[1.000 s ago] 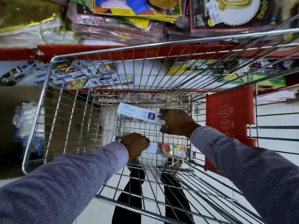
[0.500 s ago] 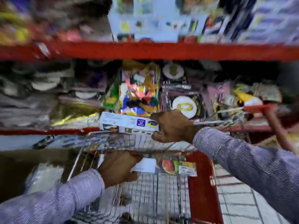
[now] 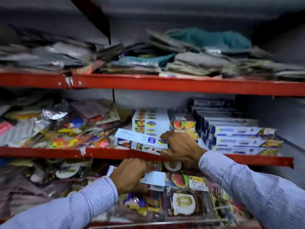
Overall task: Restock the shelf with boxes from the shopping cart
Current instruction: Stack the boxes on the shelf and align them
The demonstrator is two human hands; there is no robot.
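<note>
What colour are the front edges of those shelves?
Red, or orange-red: the shelf edge shows it plainly in the head view, the only view here.

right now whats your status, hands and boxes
Right hand gripping a white box at the middle shelf edge. Left hand holding a second box lower down. Stacked boxes sit right behind.

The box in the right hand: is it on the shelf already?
Not fully: the box overhangs the red shelf edge, held by the right hand.
</note>
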